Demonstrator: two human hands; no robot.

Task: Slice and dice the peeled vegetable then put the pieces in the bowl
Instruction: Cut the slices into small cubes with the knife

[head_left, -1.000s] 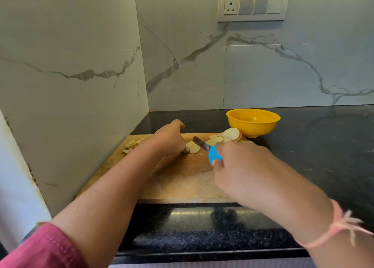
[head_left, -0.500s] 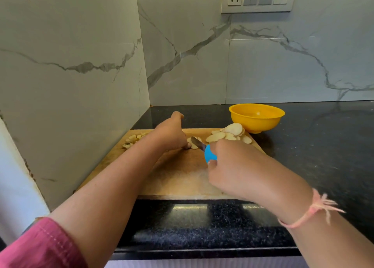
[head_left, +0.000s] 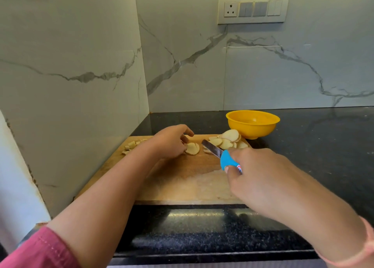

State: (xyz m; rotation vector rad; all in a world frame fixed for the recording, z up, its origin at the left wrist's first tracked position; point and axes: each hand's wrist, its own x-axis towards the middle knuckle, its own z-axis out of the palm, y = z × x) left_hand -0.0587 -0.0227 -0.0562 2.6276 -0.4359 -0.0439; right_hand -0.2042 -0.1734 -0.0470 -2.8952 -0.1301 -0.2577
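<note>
A wooden cutting board (head_left: 178, 182) lies on the black counter. My left hand (head_left: 172, 142) rests on the board with its fingertips touching a pale round slice (head_left: 192, 148) that shows cut lines. My right hand (head_left: 261, 176) grips the blue handle of a knife (head_left: 220, 155), whose blade points up-left toward that slice, just off it. A pile of round slices (head_left: 228, 140) sits at the board's far right corner. Diced pieces (head_left: 131, 146) lie at the far left of the board. A yellow bowl (head_left: 253, 124) stands behind the board on the right.
Marble walls close the corner on the left and behind. A switch panel (head_left: 253, 8) is on the back wall. The black counter (head_left: 323, 146) extends to the right of the board, and its front edge runs below the board.
The knife has drawn back to the right, off the slice. My left hand's fingers have loosened over the slice, which now shows cuts. The camera has shifted slightly.
</note>
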